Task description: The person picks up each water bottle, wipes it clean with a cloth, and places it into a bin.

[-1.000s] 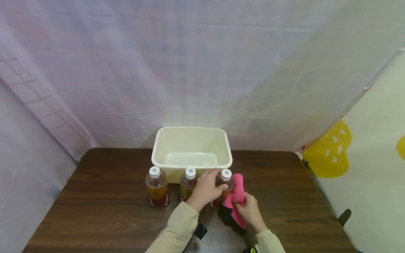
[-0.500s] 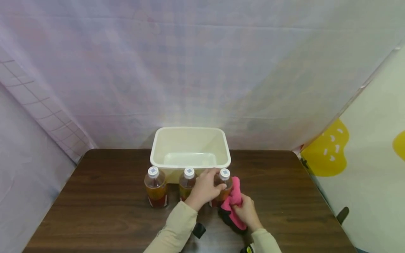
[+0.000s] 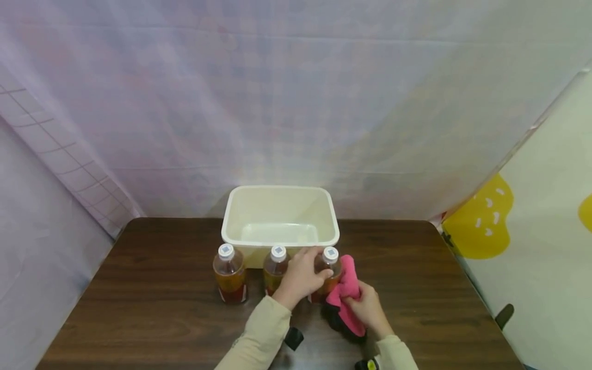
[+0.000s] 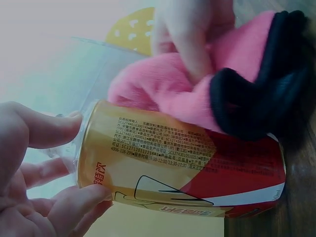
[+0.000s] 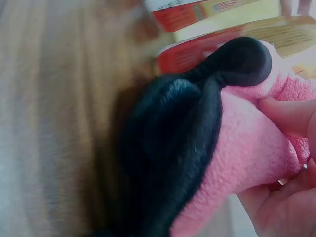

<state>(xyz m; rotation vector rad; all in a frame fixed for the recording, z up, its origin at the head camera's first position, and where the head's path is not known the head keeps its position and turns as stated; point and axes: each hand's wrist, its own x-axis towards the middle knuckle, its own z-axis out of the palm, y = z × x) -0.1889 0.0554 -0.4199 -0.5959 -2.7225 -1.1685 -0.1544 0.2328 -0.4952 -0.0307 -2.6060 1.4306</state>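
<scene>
My left hand (image 3: 302,275) holds the rightmost of three drink bottles (image 4: 197,158) near its shoulder, thumb on one side and fingers on the other. This bottle stands upright and has a white cap (image 3: 330,254) and a gold and red label. In my right hand (image 3: 368,311) is a bunched pink cloth (image 3: 347,288) with black edging (image 5: 212,108), pinched between thumb and fingers. The cloth lies against the bottle's right side and covers part of the label in the left wrist view. My left hand partly hides the middle bottle (image 3: 274,268).
A white plastic bin (image 3: 279,243) stands behind the bottles at the back of the brown wooden table (image 3: 152,308). The left bottle (image 3: 230,280) stands upright before its left corner. Pale curtains (image 3: 277,103) hang behind the table.
The pink cloth and right hand have shifted slightly along the bottle's side. My left hand keeps its hold, and the bottles and bin stay in place.
</scene>
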